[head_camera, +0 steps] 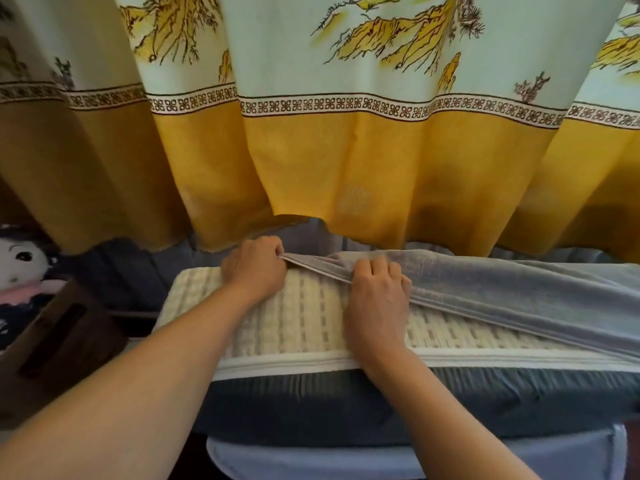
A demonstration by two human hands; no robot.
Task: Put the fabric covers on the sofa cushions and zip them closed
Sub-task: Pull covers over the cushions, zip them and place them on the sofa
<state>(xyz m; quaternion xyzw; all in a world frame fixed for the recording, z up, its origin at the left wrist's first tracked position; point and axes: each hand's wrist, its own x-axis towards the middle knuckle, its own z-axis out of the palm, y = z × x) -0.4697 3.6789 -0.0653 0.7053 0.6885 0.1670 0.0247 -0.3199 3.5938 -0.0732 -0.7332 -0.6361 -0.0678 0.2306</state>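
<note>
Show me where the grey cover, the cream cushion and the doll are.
grey cover (519, 289), head view, its bunched top.
cream cushion (304, 320), head view, bare woven top.
doll (20, 268), head view, its face.

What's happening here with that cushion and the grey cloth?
A person is pulling a grey fabric cover over a cream woven sofa cushion. The left hand pinches the cover's edge at the cushion's far side, and the right hand grips the edge nearer the middle. The cushion's left part is bare; the right part is under cloth. A yellow patterned curtain hangs behind.
</note>
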